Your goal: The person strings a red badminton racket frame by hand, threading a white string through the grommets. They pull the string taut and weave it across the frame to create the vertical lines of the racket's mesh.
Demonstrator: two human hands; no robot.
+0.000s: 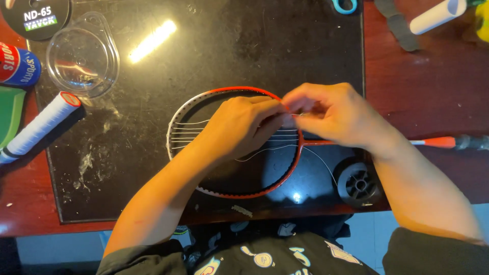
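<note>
Pinching a thin white string (285, 147) at the red racket frame (239, 193), which lay flat on the black worktop (229, 51), the left hand (239, 127) and right hand (331, 112) worked fingertips together; probably threading a grommet, best kept taut and unkinked.

A glossy red-and-white racket frame (239, 193) lies on a scuffed, shiny black mat (204, 56) over polished wood (423, 102).

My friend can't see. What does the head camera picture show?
Two bare hands, left hand and right hand, pinch thin string at the rim of a red and white racket frame lying on a black mat, beside a clear plastic lid.
</note>
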